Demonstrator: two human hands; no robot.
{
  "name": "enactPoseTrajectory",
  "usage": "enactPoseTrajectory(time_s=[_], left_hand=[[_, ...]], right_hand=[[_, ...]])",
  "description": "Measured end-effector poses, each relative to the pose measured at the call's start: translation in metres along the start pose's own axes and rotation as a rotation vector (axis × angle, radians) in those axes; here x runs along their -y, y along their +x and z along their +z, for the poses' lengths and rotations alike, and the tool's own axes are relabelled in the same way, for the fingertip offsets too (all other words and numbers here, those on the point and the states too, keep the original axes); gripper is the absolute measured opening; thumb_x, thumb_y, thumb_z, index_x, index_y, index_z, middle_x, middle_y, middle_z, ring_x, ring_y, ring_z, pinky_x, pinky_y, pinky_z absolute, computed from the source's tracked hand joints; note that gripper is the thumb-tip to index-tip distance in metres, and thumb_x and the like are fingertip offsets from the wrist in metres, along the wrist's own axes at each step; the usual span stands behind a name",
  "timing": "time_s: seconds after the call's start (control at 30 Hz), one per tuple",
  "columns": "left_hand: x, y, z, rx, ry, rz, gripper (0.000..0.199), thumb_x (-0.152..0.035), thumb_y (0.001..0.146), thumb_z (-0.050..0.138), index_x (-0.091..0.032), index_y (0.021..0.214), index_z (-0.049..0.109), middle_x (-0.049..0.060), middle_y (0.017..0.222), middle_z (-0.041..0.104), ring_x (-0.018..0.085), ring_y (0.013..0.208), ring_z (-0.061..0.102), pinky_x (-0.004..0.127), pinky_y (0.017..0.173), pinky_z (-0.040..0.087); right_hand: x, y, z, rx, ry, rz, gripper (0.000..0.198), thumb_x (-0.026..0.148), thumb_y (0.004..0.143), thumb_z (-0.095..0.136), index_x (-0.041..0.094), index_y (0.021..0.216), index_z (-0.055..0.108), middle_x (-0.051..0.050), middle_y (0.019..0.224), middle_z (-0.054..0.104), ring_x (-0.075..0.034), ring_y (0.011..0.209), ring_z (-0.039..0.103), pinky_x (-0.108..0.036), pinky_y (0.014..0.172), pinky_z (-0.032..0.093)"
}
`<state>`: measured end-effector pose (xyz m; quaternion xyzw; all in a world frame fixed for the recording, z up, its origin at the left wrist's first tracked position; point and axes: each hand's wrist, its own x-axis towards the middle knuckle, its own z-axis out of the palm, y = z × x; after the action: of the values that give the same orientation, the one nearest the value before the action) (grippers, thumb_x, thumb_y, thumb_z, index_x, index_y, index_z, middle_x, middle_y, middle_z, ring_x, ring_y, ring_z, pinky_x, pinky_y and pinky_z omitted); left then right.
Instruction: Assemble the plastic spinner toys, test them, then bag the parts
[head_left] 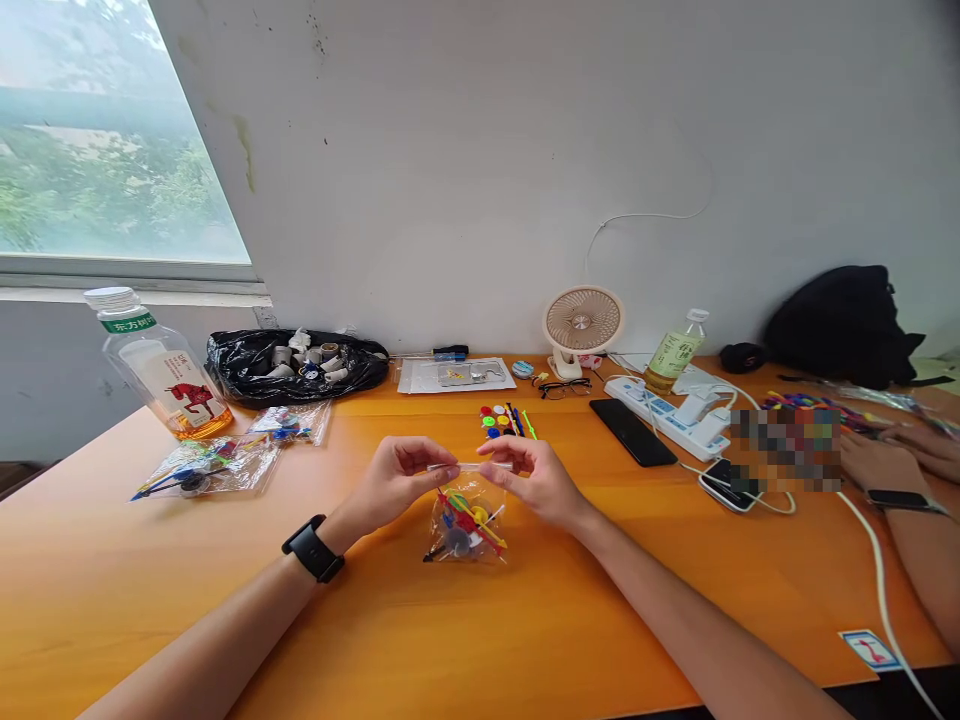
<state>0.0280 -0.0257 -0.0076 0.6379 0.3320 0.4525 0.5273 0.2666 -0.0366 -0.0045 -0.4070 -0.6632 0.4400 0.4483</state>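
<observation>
Fingertips of our left hand (397, 472) and right hand (541, 485) pinch the top edge of a clear bag (465, 524), which is just below them with small coloured pieces (478, 517) inside, though we cannot tell whether its base touches the table (390, 630). If the edge is unsealed, which we cannot make out, one slipping pinch could let the pieces tip out towards the loose discs (489, 422) and rods (529, 425) just beyond our hands, and an uneven pull could tear the thin-looking plastic.
</observation>
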Motion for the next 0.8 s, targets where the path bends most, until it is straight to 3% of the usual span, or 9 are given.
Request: enactPoseTrajectory(time_s=[0.13,0.27,0.43,0.63,0.8], left_hand=[[0.001,-0.001,0.003,0.051,-0.026,-0.025,0.036,-0.040,0.078,0.091,-0.015,0.102,0.081,0.011,0.094,0.081,0.021,0.084,0.076,0.031,0.079,0.061],[0.008,0.000,0.002,0.153,0.022,-0.080,0.048,-0.047,0.086,0.083,-0.016,0.123,0.078,0.011,0.102,0.081,0.022,0.088,0.075,0.030,0.079,0.059],[0.016,0.004,-0.003,0.163,0.081,-0.099,0.038,-0.052,0.090,0.077,-0.016,0.097,0.086,0.009,0.092,0.083,0.020,0.078,0.072,0.027,0.071,0.055],[0.010,0.009,-0.016,0.169,0.105,-0.132,0.042,-0.054,0.091,0.075,-0.015,0.102,0.086,0.008,0.094,0.083,0.020,0.079,0.072,0.028,0.077,0.055],[0.004,0.011,-0.020,0.054,0.071,-0.093,0.037,-0.051,0.085,0.082,-0.015,0.097,0.085,0.009,0.093,0.082,0.019,0.077,0.071,0.028,0.072,0.055]], right_hand=[[0.001,-0.003,0.009,0.054,-0.098,-0.022,0.033,0.051,0.087,0.078,0.018,0.084,0.081,-0.005,0.078,0.075,-0.017,0.069,0.062,-0.030,0.064,0.046],[0.000,-0.003,0.009,0.040,-0.144,-0.043,0.034,0.051,0.088,0.076,0.018,0.081,0.081,-0.006,0.077,0.076,-0.018,0.069,0.062,-0.029,0.063,0.045],[-0.005,-0.001,0.006,0.041,-0.140,-0.020,0.038,0.053,0.087,0.077,0.016,0.080,0.081,-0.005,0.073,0.073,-0.016,0.065,0.058,-0.028,0.060,0.042],[-0.006,0.005,-0.007,-0.007,-0.131,-0.025,0.039,0.054,0.084,0.079,0.015,0.081,0.080,-0.003,0.071,0.071,-0.014,0.063,0.055,-0.026,0.059,0.040],[-0.006,0.006,-0.010,-0.060,-0.174,-0.066,0.033,0.049,0.087,0.077,0.016,0.084,0.082,-0.005,0.076,0.075,-0.015,0.065,0.059,-0.027,0.060,0.043]])
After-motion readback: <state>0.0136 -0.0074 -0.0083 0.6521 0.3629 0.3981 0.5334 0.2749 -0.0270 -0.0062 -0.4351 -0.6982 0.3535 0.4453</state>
